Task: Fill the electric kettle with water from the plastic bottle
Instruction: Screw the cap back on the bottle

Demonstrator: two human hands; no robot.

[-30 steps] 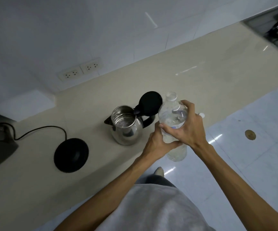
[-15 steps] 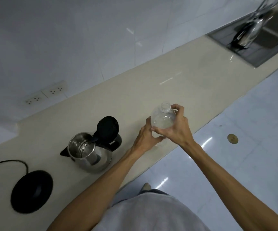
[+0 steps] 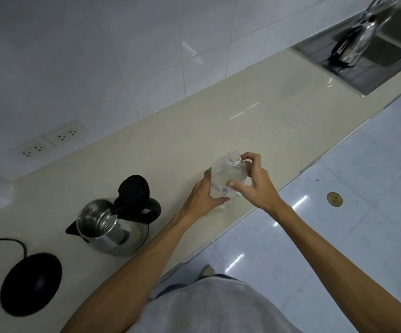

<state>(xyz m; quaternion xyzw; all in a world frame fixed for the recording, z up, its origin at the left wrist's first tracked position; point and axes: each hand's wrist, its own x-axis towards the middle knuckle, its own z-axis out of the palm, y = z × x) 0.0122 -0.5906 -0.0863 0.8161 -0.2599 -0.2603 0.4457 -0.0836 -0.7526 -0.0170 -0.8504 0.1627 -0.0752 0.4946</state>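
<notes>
We see the plastic bottle [image 3: 228, 181] standing upright on the beige countertop [image 3: 254, 111] near its front edge, uncapped, with its open neck facing up. The left hand [image 3: 200, 200] wraps its fingers around the lower body of the bottle and grips it. The right hand [image 3: 254, 186] sits beside the upper part: its thumb and forefinger curl near the neck, the other fingers are bent loosely, and we cannot tell whether they press the plastic or hold a cap.

Compared with a second ago, the bottle has come down from the air beside the electric kettle [image 3: 113, 227] to the counter, well to the right of it. Half a second ago both hands were closed around the bottle's shoulder; now the right hand has loosened and shifted toward the neck.

The kettle stands on the counter with its black lid [image 3: 134, 191] raised and its steel interior in view. Its black round base [image 3: 30, 283] lies to the left, apart from the kettle, with a cord [image 3: 7, 241] leading off. Two wall sockets [image 3: 50, 143] sit on the tiles behind. At the far right, a second kettle [image 3: 353, 44] rests in a steel sink [image 3: 386, 56].
</notes>
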